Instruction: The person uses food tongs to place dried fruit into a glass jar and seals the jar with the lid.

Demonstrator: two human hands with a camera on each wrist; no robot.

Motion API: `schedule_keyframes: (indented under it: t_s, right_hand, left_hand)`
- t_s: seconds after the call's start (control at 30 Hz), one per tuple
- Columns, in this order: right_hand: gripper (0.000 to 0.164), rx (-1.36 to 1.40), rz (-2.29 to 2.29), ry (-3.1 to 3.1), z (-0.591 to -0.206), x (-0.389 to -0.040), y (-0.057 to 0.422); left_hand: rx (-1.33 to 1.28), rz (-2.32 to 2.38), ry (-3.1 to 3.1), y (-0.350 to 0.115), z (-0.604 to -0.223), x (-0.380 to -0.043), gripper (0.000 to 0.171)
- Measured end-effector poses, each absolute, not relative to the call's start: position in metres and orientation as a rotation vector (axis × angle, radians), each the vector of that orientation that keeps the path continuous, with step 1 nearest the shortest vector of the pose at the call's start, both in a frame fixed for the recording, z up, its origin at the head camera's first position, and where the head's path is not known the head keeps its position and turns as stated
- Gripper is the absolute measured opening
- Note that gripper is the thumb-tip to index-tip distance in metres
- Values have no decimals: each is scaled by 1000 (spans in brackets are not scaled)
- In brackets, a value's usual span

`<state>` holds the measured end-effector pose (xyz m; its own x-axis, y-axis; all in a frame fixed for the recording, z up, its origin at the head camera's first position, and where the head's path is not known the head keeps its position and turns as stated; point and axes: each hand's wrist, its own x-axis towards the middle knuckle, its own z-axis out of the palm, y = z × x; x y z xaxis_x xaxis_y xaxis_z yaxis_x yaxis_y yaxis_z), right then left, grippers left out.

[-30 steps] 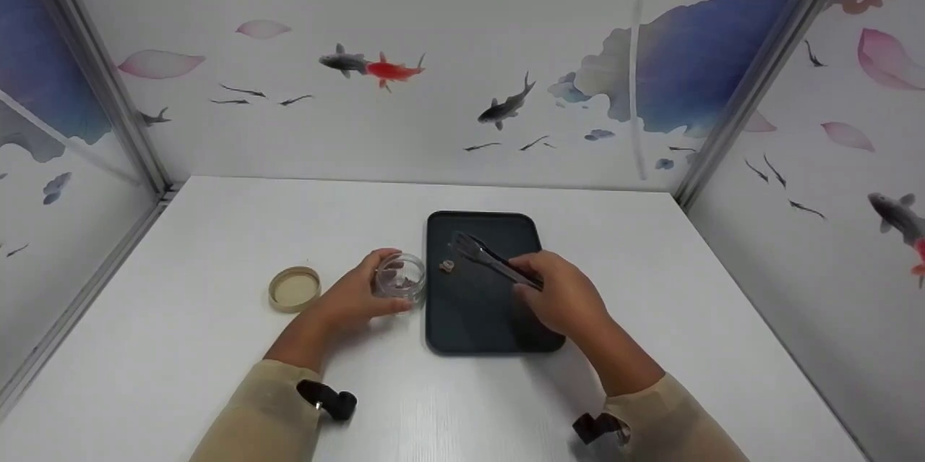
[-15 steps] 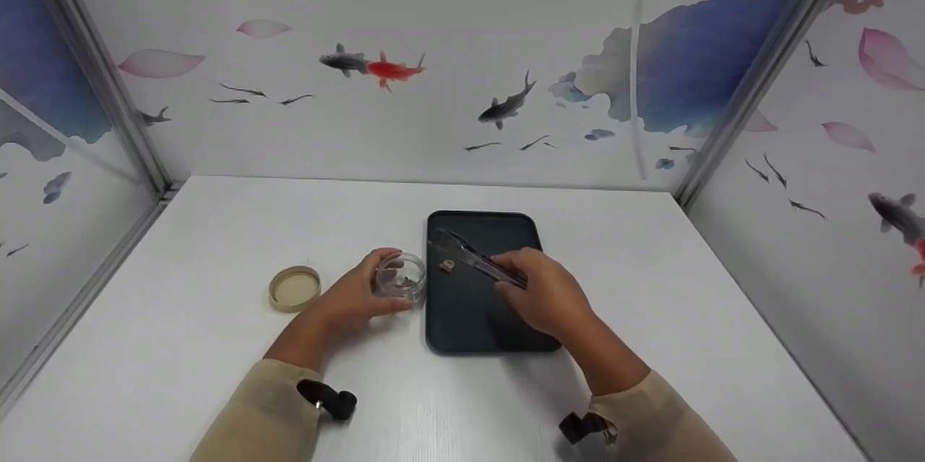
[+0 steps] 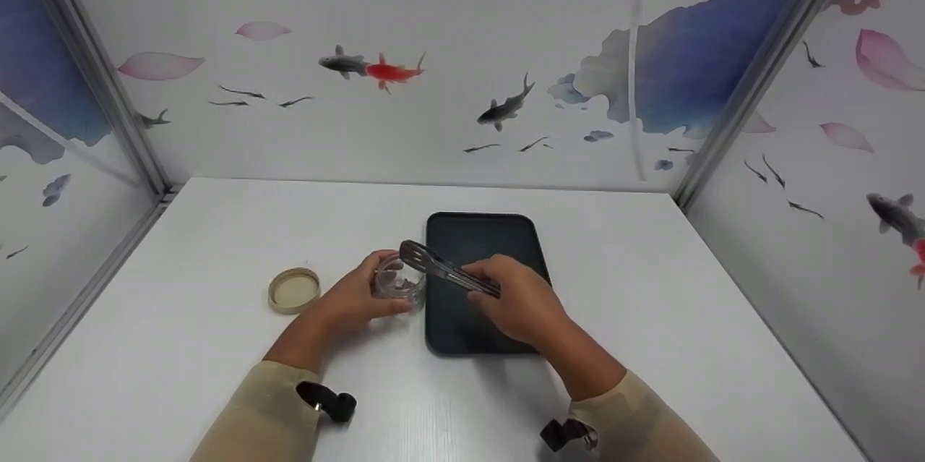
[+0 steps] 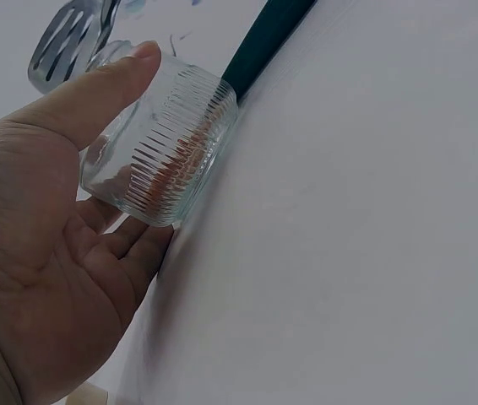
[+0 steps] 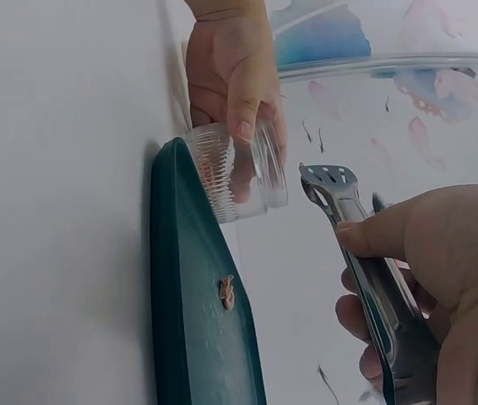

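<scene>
My left hand (image 3: 350, 297) holds a clear glass jar (image 4: 159, 143) with a ribbed lower wall, thumb on one side and fingers on the other. Reddish-brown bits lie inside at the bottom. In my right hand (image 3: 517, 303) is a pair of metal tongs (image 3: 448, 272) with slotted ends, pinched nearly closed. Their tips reach over the jar's open mouth in the head view; a tiny bit shows at the tips in the right wrist view. One small brown piece (image 5: 227, 292) lies on the dark green tray (image 5: 209, 346), hidden behind the tongs in the head view.
A gold jar lid (image 3: 294, 291) lies on the white table (image 3: 217, 245) left of the left hand. The tray stands right beside the jar. Printed panels (image 3: 433, 6) enclose the table at the back and both sides.
The right hand has moved left with the tongs, from above the tray to above the jar's mouth. The tongs' ends have come closer together. The left hand and jar have stayed put.
</scene>
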<state>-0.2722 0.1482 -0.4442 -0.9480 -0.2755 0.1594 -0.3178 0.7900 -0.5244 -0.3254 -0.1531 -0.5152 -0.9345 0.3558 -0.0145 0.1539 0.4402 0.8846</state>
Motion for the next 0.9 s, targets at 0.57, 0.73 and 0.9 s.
schedule_keyframes:
  t_s: [0.57, 0.73, 0.9]
  right_hand:
    - [38, 549, 830, -2914, -449, -271, 137]
    - [50, 568, 826, -2908, -451, -273, 138]
    - [57, 536, 848, -2900, -452, -274, 139]
  left_hand:
    - [417, 1486, 2516, -153, -517, -325, 96]
    - [452, 1506, 2487, -154, -517, -326, 94]
    - [453, 1466, 2523, -154, -517, -326, 94]
